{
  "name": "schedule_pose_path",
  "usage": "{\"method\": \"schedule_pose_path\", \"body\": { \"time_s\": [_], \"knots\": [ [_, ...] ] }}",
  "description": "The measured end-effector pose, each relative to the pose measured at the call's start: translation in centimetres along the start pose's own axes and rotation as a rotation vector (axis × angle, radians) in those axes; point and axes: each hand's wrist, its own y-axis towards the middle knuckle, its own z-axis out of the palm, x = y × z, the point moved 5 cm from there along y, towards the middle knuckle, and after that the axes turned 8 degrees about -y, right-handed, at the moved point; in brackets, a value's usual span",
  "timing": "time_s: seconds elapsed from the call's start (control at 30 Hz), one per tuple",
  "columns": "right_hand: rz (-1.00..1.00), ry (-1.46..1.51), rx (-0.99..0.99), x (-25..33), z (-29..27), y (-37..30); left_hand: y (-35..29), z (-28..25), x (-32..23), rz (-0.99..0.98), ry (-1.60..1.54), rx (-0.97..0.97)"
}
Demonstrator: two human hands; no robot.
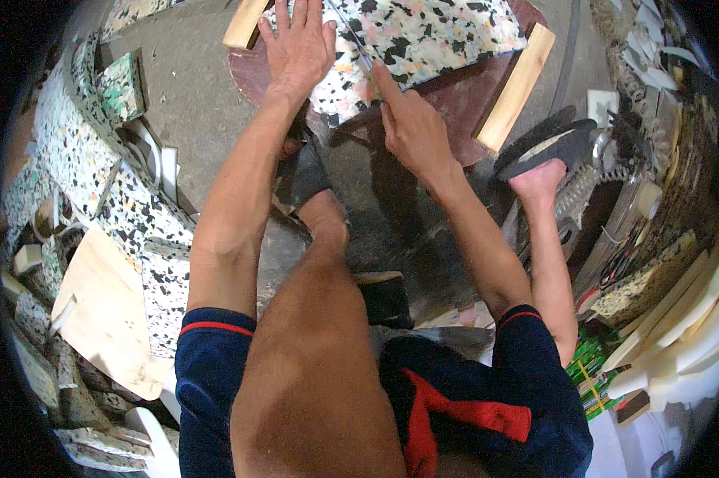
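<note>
A speckled foam sheet (431,40) in white, black and pastel bits lies on a dark red board (447,119) with wooden strips along its sides. My left hand (299,48) presses flat on the foam's left part, fingers stretched out. In my right hand (413,127) is a thin-bladed knife (359,46), its blade running up and left across the foam. My right index finger lies along the blade's back; the handle is hidden under the hand. A wooden strip (515,88) borders the board on the right, and another strip (245,22) on the left.
Speckled foam offcuts (96,151) and a pale curved panel (104,311) are heaped on the left. On the right lie white foam strips (686,334), a metal spring (578,195) and scraps. My feet, in dark sandals (546,147), rest on the grey floor (184,88) near the board.
</note>
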Motion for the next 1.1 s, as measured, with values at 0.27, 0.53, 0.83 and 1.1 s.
{"method": "schedule_pose_path", "body": {
  "time_s": [0.27, 0.53, 0.83, 1.1],
  "knots": [
    [0.032, 0.03, 0.019, 0.2, -1.3, -2.7, 0.0, -0.1, -0.1, 0.012, 0.012, 0.004],
    [0.045, 0.0, -0.002, 1.1, -0.6, 1.1, 0.1, 0.0, -0.1, 0.004, 0.012, 0.009],
    [0.067, -0.066, 0.07, 1.1, -2.4, -1.1, 0.0, 0.3, 0.0, 0.007, 0.028, 0.005],
    [0.043, -0.072, 0.047, 1.5, -1.6, 1.7, 0.2, -0.1, -0.1, -0.006, 0.028, 0.036]
  ]
}}
